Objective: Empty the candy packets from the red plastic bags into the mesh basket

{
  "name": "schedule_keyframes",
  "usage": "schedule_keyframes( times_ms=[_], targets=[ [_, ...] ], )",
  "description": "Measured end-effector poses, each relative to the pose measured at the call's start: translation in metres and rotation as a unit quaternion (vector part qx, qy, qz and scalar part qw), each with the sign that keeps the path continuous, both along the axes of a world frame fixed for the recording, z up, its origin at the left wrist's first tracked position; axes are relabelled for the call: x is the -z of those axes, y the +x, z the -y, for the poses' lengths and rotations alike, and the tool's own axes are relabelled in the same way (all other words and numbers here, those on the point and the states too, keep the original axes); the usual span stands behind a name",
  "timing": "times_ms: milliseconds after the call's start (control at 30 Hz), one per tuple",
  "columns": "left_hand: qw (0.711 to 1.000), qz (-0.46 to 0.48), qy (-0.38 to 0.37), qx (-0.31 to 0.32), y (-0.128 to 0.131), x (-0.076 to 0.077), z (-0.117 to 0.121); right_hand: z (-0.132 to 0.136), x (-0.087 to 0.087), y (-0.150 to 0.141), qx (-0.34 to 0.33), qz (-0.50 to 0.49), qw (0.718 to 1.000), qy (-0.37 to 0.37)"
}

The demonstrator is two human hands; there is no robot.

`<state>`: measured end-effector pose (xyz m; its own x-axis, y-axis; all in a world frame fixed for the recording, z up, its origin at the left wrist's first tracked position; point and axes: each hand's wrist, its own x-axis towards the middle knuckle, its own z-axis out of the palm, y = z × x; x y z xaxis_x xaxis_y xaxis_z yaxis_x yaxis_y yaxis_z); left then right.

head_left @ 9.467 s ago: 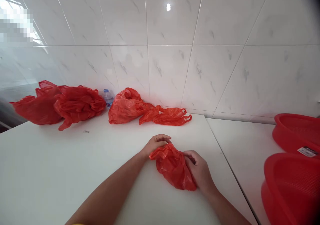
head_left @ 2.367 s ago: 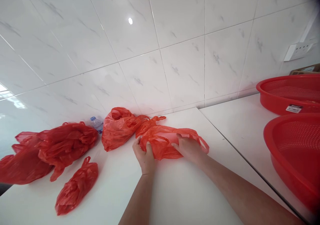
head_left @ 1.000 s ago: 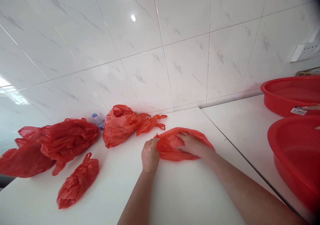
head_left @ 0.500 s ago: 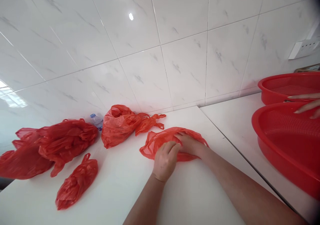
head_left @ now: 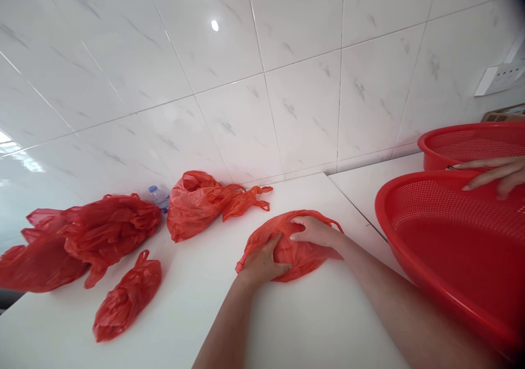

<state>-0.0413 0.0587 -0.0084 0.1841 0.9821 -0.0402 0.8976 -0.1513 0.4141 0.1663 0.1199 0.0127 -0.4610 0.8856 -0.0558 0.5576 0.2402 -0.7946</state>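
Observation:
A crumpled red plastic bag (head_left: 303,259) lies on the white table in front of me, one handle loop at its right end. My left hand (head_left: 262,261) rests on the bag's left side, thumb and fingers apart. From the right, my right hand (head_left: 315,231) touches the bag's upper part, with thumb and fingers spread. Some fingertips press into the plastic, and whether anything is inside the bag I cannot tell.
More red bags lie leftward: a large heap (head_left: 110,232), a small bundle (head_left: 127,298), and a bulky bag (head_left: 194,208) by the tiled wall. A plastic bottle (head_left: 159,197) stands behind. At right, another person's hand (head_left: 498,173) touches a red basket (head_left: 383,205); a second basket (head_left: 426,145) is behind.
My left hand has opened from a closed grip and spread onto the bag, which now lies slightly nearer. The near red basket has moved left, the other person's hand with it.

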Motion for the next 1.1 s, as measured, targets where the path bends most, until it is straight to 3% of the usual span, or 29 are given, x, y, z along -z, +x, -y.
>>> schedule_keyframes(
  times_ms=[200,467,533,633,733,800,933,1100],
  targets=[
    [0.999,0.021,-0.003,0.028,-0.005,0.007,0.000,0.006,0.005,-0.009,0.039,0.025,0.999,0.028],
    [0.999,-0.007,0.040,-0.012,0.007,0.004,0.000,0.008,0.006,-0.015,0.019,0.034,0.993,0.114],
    [0.997,0.018,0.075,-0.020,0.010,0.002,-0.001,0.008,0.005,-0.016,0.008,0.034,0.991,0.131],
    [0.981,0.057,0.182,-0.025,0.013,-0.002,0.000,0.009,0.004,-0.018,0.023,0.044,0.987,0.156],
    [0.953,0.056,0.297,-0.021,0.016,-0.007,0.002,0.010,0.004,-0.018,0.047,0.032,0.984,0.169],
    [0.944,0.041,0.324,-0.044,0.016,-0.008,0.002,0.009,0.005,-0.018,0.056,0.014,0.985,0.165],
    [0.954,-0.010,0.275,-0.118,0.009,0.000,-0.003,0.009,0.008,-0.018,0.078,-0.010,0.987,0.141],
    [0.962,-0.005,0.226,-0.150,-0.002,0.010,-0.011,0.010,0.005,-0.020,0.067,0.006,0.986,0.151]
  ],
)
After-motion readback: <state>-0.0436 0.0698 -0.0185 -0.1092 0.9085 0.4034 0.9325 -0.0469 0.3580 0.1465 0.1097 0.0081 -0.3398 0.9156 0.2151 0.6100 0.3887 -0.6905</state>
